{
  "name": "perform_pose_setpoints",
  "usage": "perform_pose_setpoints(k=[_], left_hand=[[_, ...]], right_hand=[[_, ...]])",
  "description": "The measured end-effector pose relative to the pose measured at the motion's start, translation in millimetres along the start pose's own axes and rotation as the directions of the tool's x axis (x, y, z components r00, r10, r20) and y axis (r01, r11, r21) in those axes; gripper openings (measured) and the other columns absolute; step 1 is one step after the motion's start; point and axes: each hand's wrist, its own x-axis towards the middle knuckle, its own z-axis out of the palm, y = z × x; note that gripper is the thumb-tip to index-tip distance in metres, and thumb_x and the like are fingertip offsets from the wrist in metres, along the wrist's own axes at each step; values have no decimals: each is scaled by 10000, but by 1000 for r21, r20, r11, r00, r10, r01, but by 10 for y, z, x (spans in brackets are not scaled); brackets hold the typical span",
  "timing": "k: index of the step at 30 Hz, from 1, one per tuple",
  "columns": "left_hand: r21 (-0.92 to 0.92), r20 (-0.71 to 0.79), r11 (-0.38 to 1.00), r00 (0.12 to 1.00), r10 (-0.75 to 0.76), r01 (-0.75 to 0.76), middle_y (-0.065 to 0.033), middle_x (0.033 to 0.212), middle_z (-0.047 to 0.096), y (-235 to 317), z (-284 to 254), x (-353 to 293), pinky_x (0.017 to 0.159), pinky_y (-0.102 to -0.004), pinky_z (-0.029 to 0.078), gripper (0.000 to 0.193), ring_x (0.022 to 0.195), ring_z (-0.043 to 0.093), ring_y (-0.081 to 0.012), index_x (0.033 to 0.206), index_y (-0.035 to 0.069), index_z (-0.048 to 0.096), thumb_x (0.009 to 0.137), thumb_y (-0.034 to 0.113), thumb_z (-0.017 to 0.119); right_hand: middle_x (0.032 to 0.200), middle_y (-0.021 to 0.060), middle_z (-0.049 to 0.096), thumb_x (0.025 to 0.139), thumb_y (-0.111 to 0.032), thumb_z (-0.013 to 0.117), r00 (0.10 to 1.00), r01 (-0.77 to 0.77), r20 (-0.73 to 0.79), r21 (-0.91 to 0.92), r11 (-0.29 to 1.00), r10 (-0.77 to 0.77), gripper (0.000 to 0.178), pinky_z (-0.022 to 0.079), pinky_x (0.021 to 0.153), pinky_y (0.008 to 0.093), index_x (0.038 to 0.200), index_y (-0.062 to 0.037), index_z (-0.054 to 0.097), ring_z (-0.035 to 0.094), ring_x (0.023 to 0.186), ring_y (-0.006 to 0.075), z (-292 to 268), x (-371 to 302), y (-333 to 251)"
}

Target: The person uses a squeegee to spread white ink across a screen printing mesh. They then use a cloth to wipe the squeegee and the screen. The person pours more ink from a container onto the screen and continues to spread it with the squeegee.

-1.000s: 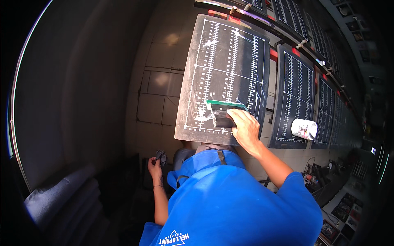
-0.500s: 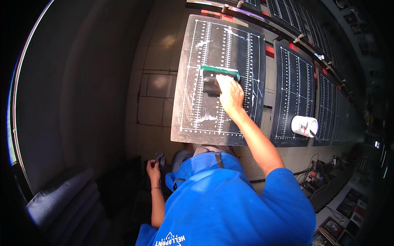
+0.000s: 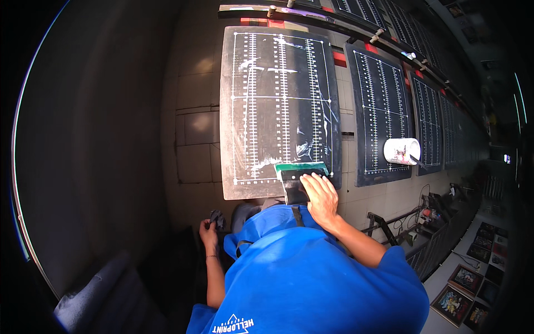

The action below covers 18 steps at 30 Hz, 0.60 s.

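A squeegee with a black handle and a green blade (image 3: 295, 181) is gripped by my right hand (image 3: 321, 196). Its blade lies across the lower part of a dark platen (image 3: 267, 128) marked with white ruler lines. White smears show on the platen, near its top, at its right side and just above the blade. My left hand (image 3: 208, 231) hangs low beside my body, closed on a crumpled grey rag (image 3: 217, 220).
On the second platen (image 3: 384, 111) to the right stands a white tub (image 3: 401, 151) with a dark handle sticking out. More platens follow beyond it. A dark rail with pegs (image 3: 311, 19) runs along the far ends. Framed pictures (image 3: 466, 278) lie at the lower right.
My right hand has drawn the squeegee down the platen toward me, from its middle to its near end. A fresh white smear shows above the blade. The left hand stays low with the rag.
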Motion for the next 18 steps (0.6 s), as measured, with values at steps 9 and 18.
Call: perform_pose_setpoints(k=[9,18], left_hand=[[22,-3,999,999,43,-43,22,786,576,267,-137,-12,586,-219,390,86,648,496,-55,933,61,596,877,53,661],[85,27,993,997,79,-81,15,779,576,375,-193,-5,551,-218,384,68,613,488,-54,922,62,591,890,42,648]], right_hand=[[1306,69,646,693,81,635,970,28,-242,-13,1000,-30,641,468,1030,412,1307,-101,616,582,1246,289,383,1636,794],[1238,95,678,765,61,604,971,55,-235,3,998,-53,478,488,1000,422,1219,-73,664,627,1172,290,1,2228,1184]])
